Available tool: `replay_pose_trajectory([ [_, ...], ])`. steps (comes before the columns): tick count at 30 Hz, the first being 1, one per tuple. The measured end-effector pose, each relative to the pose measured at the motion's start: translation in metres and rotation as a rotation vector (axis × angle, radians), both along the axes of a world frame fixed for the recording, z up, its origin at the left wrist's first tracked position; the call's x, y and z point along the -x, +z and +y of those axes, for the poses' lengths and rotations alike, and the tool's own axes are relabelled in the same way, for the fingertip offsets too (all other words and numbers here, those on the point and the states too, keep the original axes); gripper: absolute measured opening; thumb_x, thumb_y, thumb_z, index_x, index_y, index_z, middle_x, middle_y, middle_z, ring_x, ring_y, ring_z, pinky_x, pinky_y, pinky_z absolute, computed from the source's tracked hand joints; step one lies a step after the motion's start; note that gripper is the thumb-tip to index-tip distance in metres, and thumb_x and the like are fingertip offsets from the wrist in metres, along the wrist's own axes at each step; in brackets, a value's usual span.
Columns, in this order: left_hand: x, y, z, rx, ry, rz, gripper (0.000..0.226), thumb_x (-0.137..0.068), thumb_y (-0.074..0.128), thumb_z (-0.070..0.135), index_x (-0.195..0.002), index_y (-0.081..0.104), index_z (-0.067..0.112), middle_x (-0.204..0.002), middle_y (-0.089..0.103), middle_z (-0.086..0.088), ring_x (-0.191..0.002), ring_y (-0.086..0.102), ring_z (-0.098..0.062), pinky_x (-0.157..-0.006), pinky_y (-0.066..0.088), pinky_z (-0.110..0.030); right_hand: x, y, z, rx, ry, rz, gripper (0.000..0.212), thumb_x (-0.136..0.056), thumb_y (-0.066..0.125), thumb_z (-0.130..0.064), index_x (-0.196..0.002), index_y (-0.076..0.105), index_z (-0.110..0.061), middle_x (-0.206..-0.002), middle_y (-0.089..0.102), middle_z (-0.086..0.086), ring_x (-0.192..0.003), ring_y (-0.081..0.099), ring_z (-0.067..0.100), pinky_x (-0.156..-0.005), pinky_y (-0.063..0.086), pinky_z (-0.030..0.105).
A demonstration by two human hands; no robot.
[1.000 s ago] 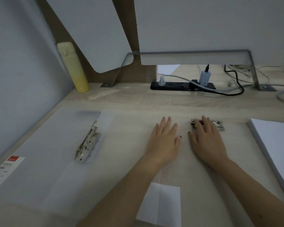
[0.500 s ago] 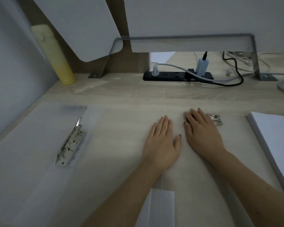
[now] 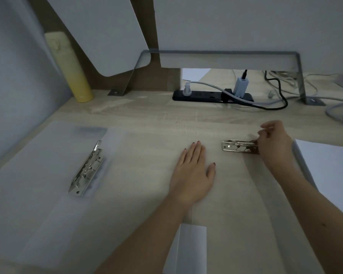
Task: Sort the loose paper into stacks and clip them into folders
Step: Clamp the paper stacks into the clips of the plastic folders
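Our metal clip (image 3: 239, 146) lies left to right, just left of the paper stack (image 3: 329, 165). Our right hand (image 3: 275, 143), flat before, now pinches its end; our left hand (image 3: 192, 173) stays flat.

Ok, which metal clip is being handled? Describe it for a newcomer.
Find the black power strip at the back of the desk. In front lies a metal clip pinched by the right hand. The other clip, far left, lies untouched.
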State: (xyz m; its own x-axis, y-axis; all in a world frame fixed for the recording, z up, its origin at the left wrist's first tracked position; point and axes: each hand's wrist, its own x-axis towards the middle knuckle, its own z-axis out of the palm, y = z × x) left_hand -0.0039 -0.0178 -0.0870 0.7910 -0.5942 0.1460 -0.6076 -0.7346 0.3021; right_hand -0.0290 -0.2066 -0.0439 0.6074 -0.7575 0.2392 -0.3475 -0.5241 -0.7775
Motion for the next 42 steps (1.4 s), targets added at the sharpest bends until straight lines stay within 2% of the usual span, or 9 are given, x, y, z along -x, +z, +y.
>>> replay_pose_trajectory([
  [9,-0.002,0.007,0.002,-0.113,0.008,0.05,0.064,-0.096,0.01,0.047,-0.15,0.003,0.014,-0.16,-0.004,0.002,-0.146,-0.008,-0.007,-0.116,-0.011,-0.024,0.082,0.032,-0.055,0.077,0.013,0.131,0.025,-0.09,0.046,-0.01,-0.111,0.061,-0.009,-0.12,0.058,0.015,-0.11,0.053,0.028,-0.084,0.035,0.029],
  [15,0.004,0.02,0.001,-0.172,0.036,0.124,0.058,-0.1,0.019,0.038,-0.151,0.004,0.013,-0.16,-0.007,-0.003,-0.146,-0.009,-0.011,-0.118,-0.008,-0.029,0.162,0.035,-0.08,0.121,0.045,0.372,0.02,-0.091,0.046,-0.009,-0.094,0.064,-0.017,-0.108,0.064,0.012,-0.083,0.052,0.023,-0.072,0.034,0.03],
  [19,0.045,0.047,-0.032,0.103,-0.01,0.183,0.054,-0.1,0.032,0.024,-0.149,0.014,0.011,-0.16,-0.002,-0.004,-0.147,-0.006,-0.014,-0.116,-0.005,-0.025,0.189,0.025,-0.076,0.179,0.174,0.45,0.018,-0.092,0.049,-0.009,-0.09,0.061,-0.022,-0.102,0.057,0.006,-0.08,0.053,0.019,-0.074,0.035,0.027],
  [22,0.09,0.066,-0.074,0.455,-0.118,0.59,0.048,-0.097,0.043,0.017,-0.143,0.031,0.011,-0.154,0.022,0.001,-0.144,0.016,-0.011,-0.108,0.011,-0.014,0.195,0.017,-0.073,0.202,0.219,0.484,0.02,-0.092,0.049,-0.009,-0.095,0.067,-0.018,-0.1,0.053,-0.001,-0.081,0.053,0.017,-0.074,0.036,0.025],
  [28,0.133,0.065,-0.128,0.628,-0.103,1.319,0.053,-0.092,0.049,0.021,-0.143,0.033,0.02,-0.15,0.033,0.004,-0.136,0.033,-0.012,-0.105,0.029,-0.025,0.198,0.012,-0.075,0.293,0.215,0.509,0.022,-0.091,0.05,-0.009,-0.099,0.069,-0.015,-0.098,0.06,-0.001,-0.084,0.059,0.019,-0.073,0.042,0.025],
  [31,0.129,0.062,-0.136,0.688,-0.027,1.478,0.04,-0.085,0.055,0.021,-0.124,0.049,0.017,-0.14,0.048,-0.001,-0.123,0.046,-0.012,-0.099,0.036,-0.026,0.2,0.013,-0.074,0.298,0.213,0.517,0.022,-0.091,0.05,-0.01,-0.101,0.069,-0.015,-0.105,0.063,0.002,-0.091,0.061,0.022,-0.073,0.044,0.027],
  [34,0.12,0.064,-0.141,0.725,0.045,1.606,0.012,-0.093,0.043,0.009,-0.097,0.053,0.016,-0.1,0.057,0.002,-0.089,0.055,-0.005,-0.078,0.042,-0.019,0.201,0.014,-0.073,0.294,0.228,0.518,0.022,-0.092,0.05,-0.011,-0.105,0.068,-0.015,-0.108,0.063,0.002,-0.095,0.061,0.022,-0.078,0.048,0.03],
  [39,0.104,0.071,-0.149,0.707,0.16,1.631,0.03,-0.092,0.045,0.01,-0.122,0.046,0.008,-0.125,0.047,-0.013,-0.125,0.047,-0.022,-0.103,0.041,-0.035,0.203,0.016,-0.073,0.296,0.244,0.534,0.022,-0.093,0.05,-0.014,-0.108,0.066,-0.017,-0.11,0.063,0.0,-0.095,0.062,0.02,-0.081,0.049,0.03],
  [42,0.096,0.074,-0.156,0.622,0.176,1.636,0.027,-0.09,0.049,0.015,-0.115,0.047,0.007,-0.107,0.045,-0.008,-0.1,0.049,-0.016,-0.087,0.047,-0.03,0.203,0.016,-0.073,0.306,0.24,0.546,0.023,-0.093,0.05,-0.015,-0.11,0.065,-0.017,-0.113,0.063,0.001,-0.096,0.062,0.021,-0.082,0.048,0.028],
])
